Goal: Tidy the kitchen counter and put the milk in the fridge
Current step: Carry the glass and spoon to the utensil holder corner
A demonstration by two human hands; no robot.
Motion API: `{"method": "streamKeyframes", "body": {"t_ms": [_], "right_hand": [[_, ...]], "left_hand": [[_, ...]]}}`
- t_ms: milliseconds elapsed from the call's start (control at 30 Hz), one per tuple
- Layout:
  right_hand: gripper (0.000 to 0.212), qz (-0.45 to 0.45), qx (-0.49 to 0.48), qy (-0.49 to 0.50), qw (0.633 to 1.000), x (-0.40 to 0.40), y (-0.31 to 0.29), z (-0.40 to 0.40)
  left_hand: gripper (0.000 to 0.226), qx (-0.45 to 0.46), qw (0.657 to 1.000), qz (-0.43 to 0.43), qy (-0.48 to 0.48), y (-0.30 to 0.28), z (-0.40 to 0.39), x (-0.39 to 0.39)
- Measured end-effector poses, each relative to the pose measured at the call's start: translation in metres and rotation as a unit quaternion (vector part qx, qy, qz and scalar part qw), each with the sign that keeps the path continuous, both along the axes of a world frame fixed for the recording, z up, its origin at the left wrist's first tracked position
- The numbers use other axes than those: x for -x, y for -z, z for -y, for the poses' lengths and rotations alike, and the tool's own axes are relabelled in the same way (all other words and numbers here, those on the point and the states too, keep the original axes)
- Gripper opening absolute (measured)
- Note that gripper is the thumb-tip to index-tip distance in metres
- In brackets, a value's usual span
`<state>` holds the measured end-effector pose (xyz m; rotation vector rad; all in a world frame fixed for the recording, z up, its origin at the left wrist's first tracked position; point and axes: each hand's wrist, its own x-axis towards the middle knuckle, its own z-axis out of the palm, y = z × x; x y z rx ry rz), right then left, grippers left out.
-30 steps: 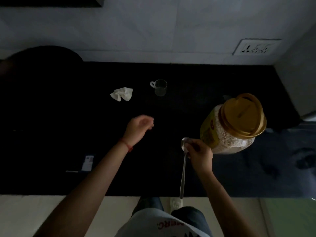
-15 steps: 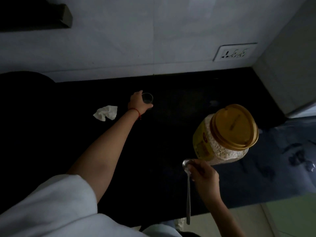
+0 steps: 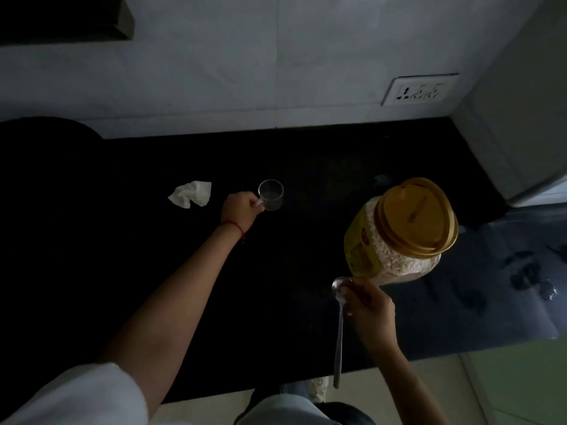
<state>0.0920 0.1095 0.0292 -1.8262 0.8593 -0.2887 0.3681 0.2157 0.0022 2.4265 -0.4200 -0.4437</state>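
The dark table (image 3: 306,256) filled the middle of the frame, with a pale wall above it and a socket plate (image 3: 418,90) at the upper right.

The left hand (image 3: 241,210) reached out just left of centre, its fingers closed around the handle of a small clear glass mug (image 3: 271,194) that stood upright on the table. A red thread (image 3: 234,226) circled that wrist, and a white sleeve (image 3: 76,394) showed at the lower left corner.

Left of the mug, close to the hand but apart from it, a crumpled white tissue (image 3: 191,194) lay on the table.

At the lower right, the right hand (image 3: 369,305) was closed on 1 metal spoon (image 3: 339,332), gripping it just below the bowl; the bowl pointed up toward the top of the frame and the handle hung down past the table's front edge. The same hand touched the bottom of a clear plastic jar (image 3: 395,240) with a yellow label and a gold lid (image 3: 417,214). The jar was tilted, lid toward the camera, and held pale flakes. How much of the jar the hand gripped could not be told.

No milk container could be made out anywhere in the dim frame.

A blue patterned mat (image 3: 506,271) lay at the right edge.
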Motion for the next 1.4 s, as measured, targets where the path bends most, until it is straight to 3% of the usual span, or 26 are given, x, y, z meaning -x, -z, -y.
{"method": "streamKeyframes", "body": {"t_ms": [200, 500, 733, 900, 1133, 1300, 1400], "right_hand": [[0.030, 0.010, -0.006, -0.005, 1.000, 0.004, -0.004, 0.001], [0.016, 0.022, -0.026, -0.083, 0.996, 0.013, -0.008, 0.009], [0.014, 0.030, -0.075, -0.181, 0.980, 0.003, 0.001, -0.001], [0.012, 0.011, -0.070, -0.279, 0.958, -0.011, 0.009, -0.056], [0.014, -0.011, -0.098, -0.436, 0.895, -0.002, 0.010, -0.180], [0.010, -0.004, -0.061, -0.525, 0.849, 0.012, 0.014, -0.277], [0.010, 0.009, -0.039, -0.561, 0.827, 0.024, 0.016, -0.341]], "left_hand": [[0.022, 0.075, 0.994, -0.031, -0.078, 0.001, -0.008, 0.037], [0.016, 0.245, 0.942, -0.124, -0.194, -0.025, -0.031, 0.121], [0.024, 0.415, 0.813, -0.180, -0.366, -0.054, -0.101, 0.235], [0.034, 0.441, 0.744, -0.116, -0.489, -0.065, -0.174, 0.327], [0.028, 0.422, 0.642, -0.027, -0.639, -0.060, -0.260, 0.437], [0.021, 0.437, 0.558, 0.014, -0.706, -0.052, -0.317, 0.488], [0.020, 0.432, 0.534, 0.034, -0.726, -0.046, -0.364, 0.516]]}}
